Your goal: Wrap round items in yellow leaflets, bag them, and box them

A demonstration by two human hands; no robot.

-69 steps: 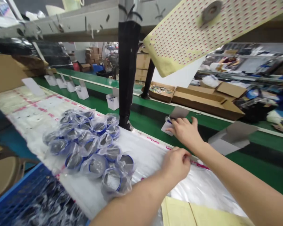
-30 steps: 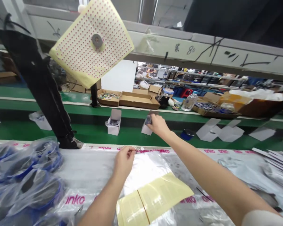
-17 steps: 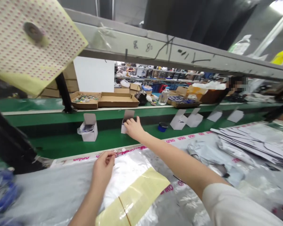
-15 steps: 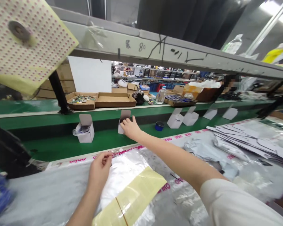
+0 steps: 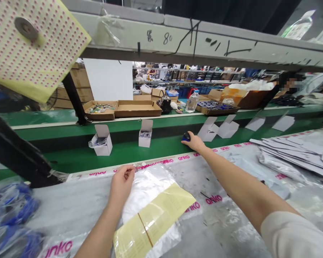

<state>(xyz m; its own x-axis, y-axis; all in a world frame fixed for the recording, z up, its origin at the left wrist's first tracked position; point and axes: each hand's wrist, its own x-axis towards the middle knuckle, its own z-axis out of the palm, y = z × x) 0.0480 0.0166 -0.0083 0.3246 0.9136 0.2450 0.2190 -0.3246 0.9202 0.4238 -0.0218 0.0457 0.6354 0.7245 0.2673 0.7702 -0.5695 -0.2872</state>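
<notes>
My right hand [image 5: 195,142] reaches out to the green conveyor belt [image 5: 126,152], fingers closed around a small round blue object with a black top [image 5: 186,137]. My left hand [image 5: 123,181] rests by the upper edge of a stack of clear plastic bags [image 5: 144,190]; its fingers are curled together and what they pinch, if anything, is hidden. Across the bags lies a yellow sheet [image 5: 156,220] with a brown band. An open white box [image 5: 144,139] with something grey inside stands on the belt between my hands. Another open white box [image 5: 104,147] stands farther left, a plastic-wrapped item poking out.
More open white boxes [image 5: 228,129] stand right of my right hand. Flat white cardboard pieces [image 5: 293,154] lie on the right of the plastic-covered table. Blue bagged items [image 5: 13,208] sit at left. A shelf beam [image 5: 140,32] crosses overhead. Behind are cardboard trays [image 5: 137,109] and a bottle [image 5: 192,102].
My right hand has left the middle white box, moved right along the belt and closed on the small blue object. My left hand stays by the bags. The view has shifted slightly.
</notes>
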